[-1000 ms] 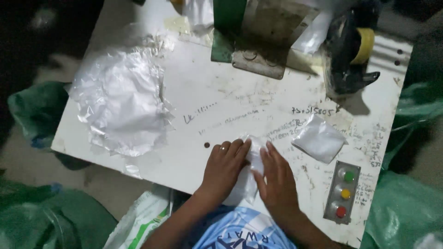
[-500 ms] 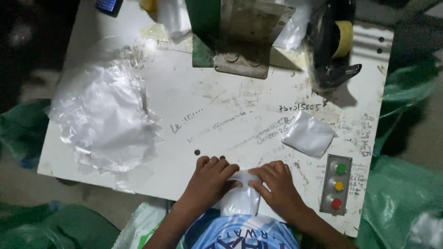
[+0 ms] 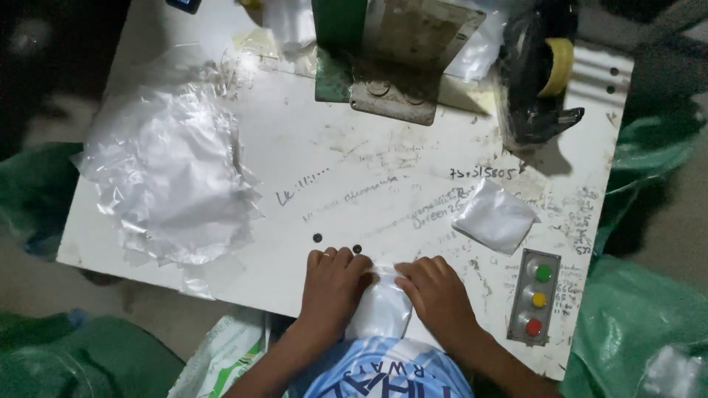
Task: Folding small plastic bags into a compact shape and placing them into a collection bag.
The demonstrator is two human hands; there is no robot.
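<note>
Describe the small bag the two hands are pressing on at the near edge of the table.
The small bag is a clear plastic pouch holding something white, glossy and slightly puffed. It lies on the worn white table at its near edge, its lower end hidden beneath the person's blue and white shirt. The left hand covers its left side and the right hand its right, fingertips pressing near its top. Whether it is sealed cannot be told.

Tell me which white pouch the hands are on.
The small white pouch at the table's near edge, pressed between left hand and right hand. The other filled pouch lies apart, untouched, above the button box.
</note>
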